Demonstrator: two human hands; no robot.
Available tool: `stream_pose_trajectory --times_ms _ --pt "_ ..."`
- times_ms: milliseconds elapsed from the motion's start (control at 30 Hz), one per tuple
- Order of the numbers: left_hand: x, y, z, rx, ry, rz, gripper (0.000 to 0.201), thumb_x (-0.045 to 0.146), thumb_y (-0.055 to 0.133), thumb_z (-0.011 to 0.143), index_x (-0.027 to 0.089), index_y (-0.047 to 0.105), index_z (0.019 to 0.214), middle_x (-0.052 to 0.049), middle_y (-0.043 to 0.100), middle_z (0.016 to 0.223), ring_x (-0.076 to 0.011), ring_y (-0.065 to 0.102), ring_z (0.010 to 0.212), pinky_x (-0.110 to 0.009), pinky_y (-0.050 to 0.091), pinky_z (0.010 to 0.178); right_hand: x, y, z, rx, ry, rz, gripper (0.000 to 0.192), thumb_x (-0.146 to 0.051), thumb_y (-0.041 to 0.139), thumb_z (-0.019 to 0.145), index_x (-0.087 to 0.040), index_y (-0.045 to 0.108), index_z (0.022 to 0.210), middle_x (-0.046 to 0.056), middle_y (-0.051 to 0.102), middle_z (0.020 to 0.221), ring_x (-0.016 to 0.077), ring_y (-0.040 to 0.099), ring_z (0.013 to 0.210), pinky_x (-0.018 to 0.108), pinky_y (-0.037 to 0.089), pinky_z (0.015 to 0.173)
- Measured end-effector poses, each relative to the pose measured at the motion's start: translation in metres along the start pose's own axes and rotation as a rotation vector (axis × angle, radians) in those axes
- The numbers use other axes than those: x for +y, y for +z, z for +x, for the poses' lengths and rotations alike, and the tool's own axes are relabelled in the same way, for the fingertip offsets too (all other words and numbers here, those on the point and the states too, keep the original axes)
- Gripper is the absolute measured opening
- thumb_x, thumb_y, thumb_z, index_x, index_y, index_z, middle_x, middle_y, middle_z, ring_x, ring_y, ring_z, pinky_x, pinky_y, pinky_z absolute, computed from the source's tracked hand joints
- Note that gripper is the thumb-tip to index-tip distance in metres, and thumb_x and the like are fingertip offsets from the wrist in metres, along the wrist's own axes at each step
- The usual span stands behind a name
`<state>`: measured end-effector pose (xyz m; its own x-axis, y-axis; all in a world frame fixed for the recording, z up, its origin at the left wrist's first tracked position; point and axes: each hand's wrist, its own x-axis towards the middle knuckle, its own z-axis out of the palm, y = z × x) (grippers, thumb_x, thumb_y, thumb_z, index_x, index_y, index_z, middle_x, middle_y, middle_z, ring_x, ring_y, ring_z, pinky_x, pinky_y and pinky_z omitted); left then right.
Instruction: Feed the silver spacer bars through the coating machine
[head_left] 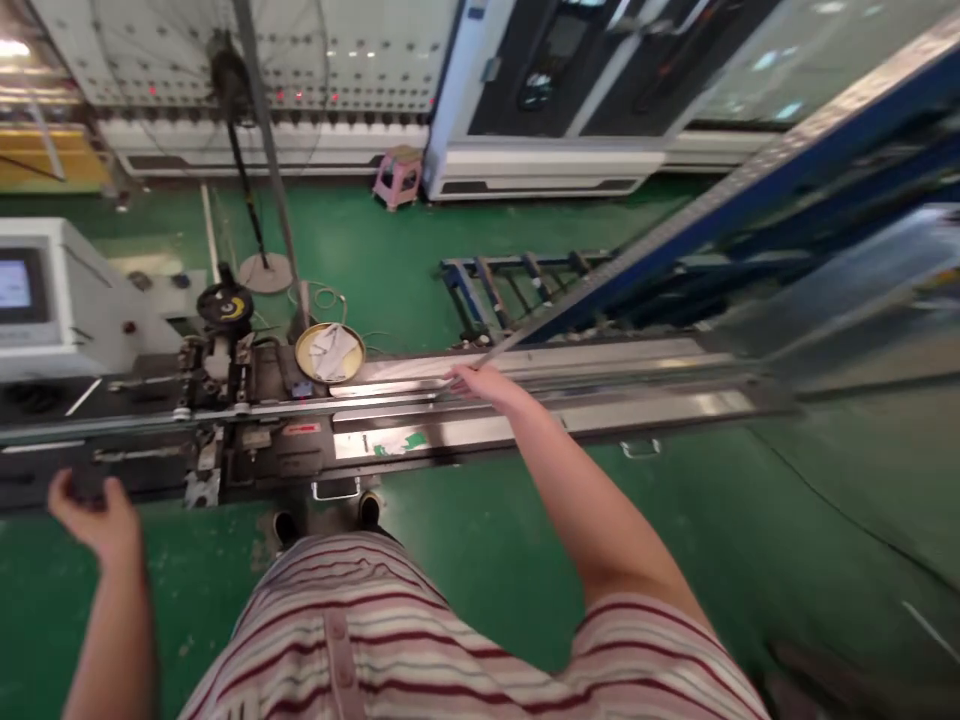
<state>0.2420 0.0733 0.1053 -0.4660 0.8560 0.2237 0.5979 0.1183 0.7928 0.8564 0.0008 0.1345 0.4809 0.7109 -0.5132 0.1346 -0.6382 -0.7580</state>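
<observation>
The right hand [480, 382] has its grip closed on the near end of a long thin metal strip [570, 305], which slants up and away to the right above the steel worktop [525, 425]; the left hand [94, 510] curls around a small dark object [86, 485], though how tightly cannot be told. Just left of the right hand a round yellow dish [330, 352] sits beside the machine head [225, 390]. Past the worktop's far edge the green floor [360, 240] lies open up to a pink stool [397, 175] and white cabinets [555, 165].
</observation>
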Motion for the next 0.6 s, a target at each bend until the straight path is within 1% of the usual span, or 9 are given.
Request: stream_pose_trajectory --times_ms 33,67,100,133,167,200,300,433,600 --pt "-0.016 0.000 -0.017 0.100 0.011 -0.040 0.056 0.030 0.060 0.086 0.041 0.039 0.137 0.008 0.044 0.148 -0.0200 0.042 0.138 -0.046 0.043 0.113 -0.003 0.013 -0.001 -0.020 -0.003 0.002 0.024 -0.025 0.052 0.094 -0.015 0.074 0.090 0.009 0.074 0.082 0.0209 0.069 0.079 0.033 0.055 0.080" --pt "-0.031 0.002 -0.033 0.188 0.030 -0.088 0.054 0.030 0.062 0.083 0.037 0.045 0.134 0.005 0.049 0.143 -0.0213 0.046 0.135 -0.044 0.044 0.111 -0.005 0.027 -0.003 -0.041 -0.007 0.000 0.023 -0.022 0.053 0.092 -0.015 0.074 0.089 0.009 0.074 0.081 0.0207 0.070 0.079 0.031 0.055 0.078" --pt "-0.045 0.004 -0.047 0.217 -0.001 -0.135 0.052 0.029 0.062 0.082 0.032 0.048 0.133 0.000 0.051 0.141 -0.0232 0.048 0.134 -0.044 0.045 0.110 -0.007 0.041 -0.003 -0.062 -0.008 -0.010 0.023 -0.021 0.053 0.090 -0.015 0.075 0.088 0.009 0.074 0.081 0.0206 0.070 0.079 0.030 0.056 0.076" --pt "-0.057 0.006 -0.059 0.244 -0.022 -0.132 0.050 0.029 0.061 0.083 0.027 0.050 0.131 -0.004 0.054 0.137 -0.0247 0.051 0.130 -0.044 0.047 0.107 -0.009 0.055 -0.004 -0.084 -0.012 -0.029 0.022 -0.021 0.053 0.089 -0.015 0.075 0.087 0.009 0.075 0.082 0.0206 0.071 0.079 0.029 0.056 0.075" --pt "-0.067 0.007 -0.067 0.259 -0.042 -0.134 0.047 0.030 0.060 0.083 0.023 0.052 0.130 -0.008 0.055 0.134 -0.0255 0.053 0.128 -0.044 0.048 0.106 -0.010 0.069 -0.003 -0.107 -0.024 -0.054 0.022 -0.022 0.054 0.088 -0.016 0.075 0.087 0.009 0.075 0.082 0.0206 0.072 0.079 0.028 0.056 0.073" --pt "-0.075 0.005 -0.071 0.243 -0.059 -0.154 0.047 0.029 0.060 0.084 0.021 0.053 0.129 -0.010 0.055 0.134 -0.0261 0.053 0.127 -0.045 0.047 0.106 -0.012 0.083 -0.003 -0.133 -0.038 -0.077 0.022 -0.024 0.055 0.087 -0.016 0.076 0.086 0.009 0.075 0.083 0.0207 0.072 0.079 0.028 0.057 0.071" --pt "-0.095 -0.009 -0.071 0.233 -0.057 -0.197 0.044 0.029 0.059 0.086 0.021 0.054 0.129 -0.013 0.053 0.135 -0.0257 0.050 0.129 -0.044 0.045 0.107 -0.020 0.126 -0.004 -0.205 -0.079 -0.111 0.021 -0.029 0.058 0.084 -0.018 0.076 0.083 0.009 0.075 0.082 0.0225 0.073 0.078 0.029 0.058 0.069" --pt "-0.117 -0.037 -0.066 0.284 -0.051 -0.216 0.039 0.027 0.055 0.089 0.022 0.054 0.128 -0.013 0.053 0.134 -0.0238 0.050 0.127 -0.041 0.046 0.104 -0.038 0.185 -0.017 -0.275 -0.130 -0.154 0.019 -0.031 0.061 0.080 -0.019 0.076 0.080 0.012 0.075 0.080 0.0277 0.074 0.078 0.035 0.060 0.070" --pt "-0.155 -0.065 -0.066 0.294 -0.075 -0.232 0.027 0.025 0.054 0.090 0.021 0.064 0.114 -0.013 0.055 0.131 -0.0249 0.053 0.125 -0.040 0.051 0.097 -0.066 0.261 -0.037 -0.325 -0.168 -0.222 0.021 -0.031 0.058 0.080 -0.020 0.075 0.078 0.014 0.074 0.083 0.0292 0.073 0.084 0.038 0.061 0.076"
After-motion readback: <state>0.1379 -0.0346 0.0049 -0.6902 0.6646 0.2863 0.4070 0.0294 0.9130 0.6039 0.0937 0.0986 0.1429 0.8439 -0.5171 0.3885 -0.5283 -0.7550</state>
